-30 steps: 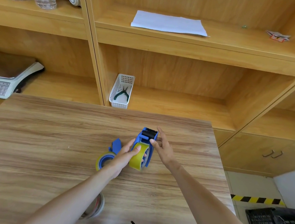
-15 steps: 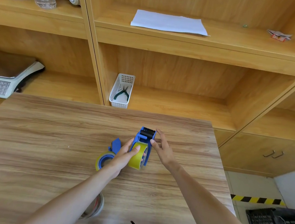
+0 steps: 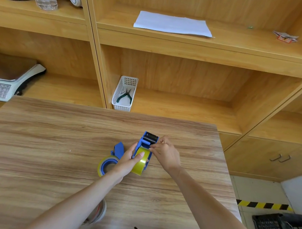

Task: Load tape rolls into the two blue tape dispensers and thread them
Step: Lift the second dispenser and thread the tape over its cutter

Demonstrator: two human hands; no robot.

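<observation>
Two bare hands work at the middle of a wood-grain table. The left hand grips a blue tape dispenser, thumb pressed on its yellowish tape roll. The right hand pinches at the tape near the dispenser's front. A second blue dispenser, also holding a roll, lies just left. Behind stand wooden shelves with a white basket, a paper sheet and a scale.
</observation>
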